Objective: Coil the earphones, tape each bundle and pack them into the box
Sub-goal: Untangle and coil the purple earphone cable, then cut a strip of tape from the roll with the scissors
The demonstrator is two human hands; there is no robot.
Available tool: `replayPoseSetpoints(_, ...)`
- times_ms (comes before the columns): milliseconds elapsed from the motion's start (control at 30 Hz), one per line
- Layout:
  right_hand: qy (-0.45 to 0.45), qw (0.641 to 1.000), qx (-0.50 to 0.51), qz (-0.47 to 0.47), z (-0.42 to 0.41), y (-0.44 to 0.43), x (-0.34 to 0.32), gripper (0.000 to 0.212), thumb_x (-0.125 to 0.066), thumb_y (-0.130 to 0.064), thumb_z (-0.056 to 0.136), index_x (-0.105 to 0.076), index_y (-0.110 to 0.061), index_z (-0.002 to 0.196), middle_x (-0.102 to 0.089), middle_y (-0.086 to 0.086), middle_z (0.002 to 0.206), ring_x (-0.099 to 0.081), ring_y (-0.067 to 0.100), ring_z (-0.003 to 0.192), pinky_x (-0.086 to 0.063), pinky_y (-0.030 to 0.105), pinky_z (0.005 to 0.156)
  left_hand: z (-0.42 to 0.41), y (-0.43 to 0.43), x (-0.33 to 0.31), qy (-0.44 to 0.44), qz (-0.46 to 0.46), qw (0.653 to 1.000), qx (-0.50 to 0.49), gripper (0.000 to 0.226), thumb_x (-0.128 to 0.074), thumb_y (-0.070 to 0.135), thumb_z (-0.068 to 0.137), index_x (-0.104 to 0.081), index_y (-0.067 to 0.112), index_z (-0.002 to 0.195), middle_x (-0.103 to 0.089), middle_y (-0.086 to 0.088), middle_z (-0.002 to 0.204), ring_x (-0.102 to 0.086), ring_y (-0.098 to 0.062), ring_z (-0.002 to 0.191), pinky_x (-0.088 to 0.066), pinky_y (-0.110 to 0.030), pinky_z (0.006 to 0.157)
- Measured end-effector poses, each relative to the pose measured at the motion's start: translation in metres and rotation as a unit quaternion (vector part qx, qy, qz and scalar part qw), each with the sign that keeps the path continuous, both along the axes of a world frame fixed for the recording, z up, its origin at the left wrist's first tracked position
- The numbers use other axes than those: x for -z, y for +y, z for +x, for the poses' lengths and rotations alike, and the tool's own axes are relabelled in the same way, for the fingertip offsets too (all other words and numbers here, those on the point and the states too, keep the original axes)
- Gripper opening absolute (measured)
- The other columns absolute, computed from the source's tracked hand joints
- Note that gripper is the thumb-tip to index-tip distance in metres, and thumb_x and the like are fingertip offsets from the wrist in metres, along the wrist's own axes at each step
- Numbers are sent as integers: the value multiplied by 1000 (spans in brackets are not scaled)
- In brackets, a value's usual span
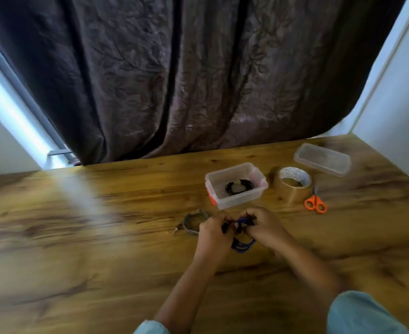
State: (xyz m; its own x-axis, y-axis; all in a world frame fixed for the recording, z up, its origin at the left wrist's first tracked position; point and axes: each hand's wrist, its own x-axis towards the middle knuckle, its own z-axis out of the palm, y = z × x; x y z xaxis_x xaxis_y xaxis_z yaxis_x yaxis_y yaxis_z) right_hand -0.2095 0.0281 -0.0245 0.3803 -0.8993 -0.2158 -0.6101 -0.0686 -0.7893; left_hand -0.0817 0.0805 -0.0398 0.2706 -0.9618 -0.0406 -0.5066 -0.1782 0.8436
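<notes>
Blue earphones [243, 245] (coiled, apparently) hang between left hand [214, 227] and right hand [262, 225], both gripping them.

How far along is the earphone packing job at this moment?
Done: a black bundle lies in the box. In hand: the left hand and right hand grip the looped blue earphones. Left: tape and pack these, then the grey coil on the table; the lid lies off beside the tape roll.
</notes>
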Motion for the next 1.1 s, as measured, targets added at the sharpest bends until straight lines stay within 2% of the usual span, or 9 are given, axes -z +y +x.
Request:
replayPoseSetpoints(100,17,1000,16,-8,-26,-7,12,5,-65,-5,81,-66,-10,79,-65,4,80,-60,20,80,-41,26,63,-27,-11,12,-9,18,1000,2,10,-59,15,90,-67,21,89,-67,8,86,-62,-6,80,-48,-13,65)
replayPoseSetpoints(233,36,999,13,-9,-50,-18,24,24,-67,-10,79,-57,-29,69,-60,-7,73,-59,14,75,-44,24,63,-52,-24,21,-59,23,998,5,15,-59,20,89,-70,25,98,-69,10,91,-62,-4,82,-49,-15,70)
replayPoseSetpoints(433,30,999,-23,-6,-66,-28,34,22,-69,-19,81,-62,-25,101,-56,-17,88,-57,6,88,-39,6,64,-66,-30,27,-148,22,988,-26,20,-57,21,89,-69,30,104,-71,8,92,-64,-9,81,-51,-23,68)
replayPoseSetpoints(533,43,999,-33,-7,-69,-33,35,42,-72,-32,80,-59,-25,119,-60,-9,112,-56,7,102,-44,17,83,-67,-29,29,-160,16,986,-35,20,-57,23,89,-68,31,104,-71,9,93,-63,-8,81,-52,-22,68)
replayPoseSetpoints(600,35,999,-21,-20,-74,-38,31,40,-69,-36,82,-58,-28,120,-58,-8,117,-54,7,106,-42,20,87,-66,-28,29,-159,14,986,-43,20,-59,26,88,-68,33,104,-70,11,96,-62,-7,84,-54,-25,71)
replayPoseSetpoints(700,75,987,15,-141,-83,-53,17,31,-63,-34,88,-58,-30,118,-56,-9,119,-51,10,111,-42,23,86,-64,-29,28,-170,0,984,-61,20,-60,28,86,-68,34,104,-67,14,104,-58,-9,98,-52,-27,79)
replayPoseSetpoints(800,187,945,45,-266,-90,-78,10,43,-59,-28,88,-50,-29,129,-52,-4,131,-50,23,119,-47,37,94,-64,-31,24,-177,-8,982,-65,16,-60,27,87,-68,31,101,-67,14,103,-57,-10,100,-49,-25,81)
replayPoseSetpoints(933,282,924,46,-256,-97,-96,16,43,-54,-19,91,-48,-20,134,-54,3,135,-42,29,129,-43,44,101,-72,-37,10,-140,-18,988,-62,15,-60,21,87,-67,29,97,-64,14,100,-58,-6,94,-53,-26,78)
replayPoseSetpoints(1100,254,931,45,-257,-105,-97,20,34,-52,-21,94,-56,-24,128,-60,0,129,-44,27,126,-42,39,98,-83,-48,-5,-100,-39,992,-59,13,-61,20,87,-67,28,97,-64,14,96,-58,-2,87,-52,-20,76)
